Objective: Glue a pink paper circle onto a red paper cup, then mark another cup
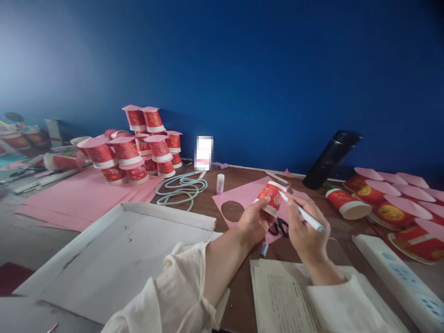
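My left hand [255, 219] is closed around a red paper cup [271, 196] with a white rim, tilted above the table. Pinched in my right hand [308, 226] is a white marker pen [310, 218], its tip at the cup's upper right edge; whether it touches the cup I cannot tell. Beneath both hands lies a pink paper sheet [251, 194] with a round hole cut in it. Black-handled scissors [279, 227] rest on that sheet, partly hidden by my hands. A small pen cap [264, 249] lies just below my left hand.
Stacked red cups [161, 150] with pink discs stand at left, near pink sheets [86, 194] and an open white box lid [104, 259]. A glue stick [220, 184], coiled cable [182, 187] and phone [204, 152] sit mid-table. Right are a black bottle [329, 162] and a power strip [398, 277].
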`<control>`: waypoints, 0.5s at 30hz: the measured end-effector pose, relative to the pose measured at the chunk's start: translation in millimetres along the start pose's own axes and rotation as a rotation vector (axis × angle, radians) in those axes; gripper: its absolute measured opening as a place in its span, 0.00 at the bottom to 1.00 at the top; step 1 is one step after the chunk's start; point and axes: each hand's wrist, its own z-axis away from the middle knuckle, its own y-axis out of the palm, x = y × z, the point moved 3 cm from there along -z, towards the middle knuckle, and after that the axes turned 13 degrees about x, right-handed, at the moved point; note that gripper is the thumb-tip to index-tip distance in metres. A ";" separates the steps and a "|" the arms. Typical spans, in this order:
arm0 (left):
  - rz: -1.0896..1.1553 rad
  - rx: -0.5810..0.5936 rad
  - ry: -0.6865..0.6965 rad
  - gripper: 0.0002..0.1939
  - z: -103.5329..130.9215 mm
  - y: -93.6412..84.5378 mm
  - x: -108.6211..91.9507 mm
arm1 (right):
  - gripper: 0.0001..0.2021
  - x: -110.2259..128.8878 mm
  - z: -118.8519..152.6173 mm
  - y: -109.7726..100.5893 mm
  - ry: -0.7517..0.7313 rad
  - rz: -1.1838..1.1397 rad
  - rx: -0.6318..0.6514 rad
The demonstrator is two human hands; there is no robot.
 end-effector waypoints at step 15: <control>0.033 -0.023 0.008 0.05 -0.3 -0.9 -0.5 | 0.15 -5.6 1.3 -0.3 0.070 -0.102 -0.017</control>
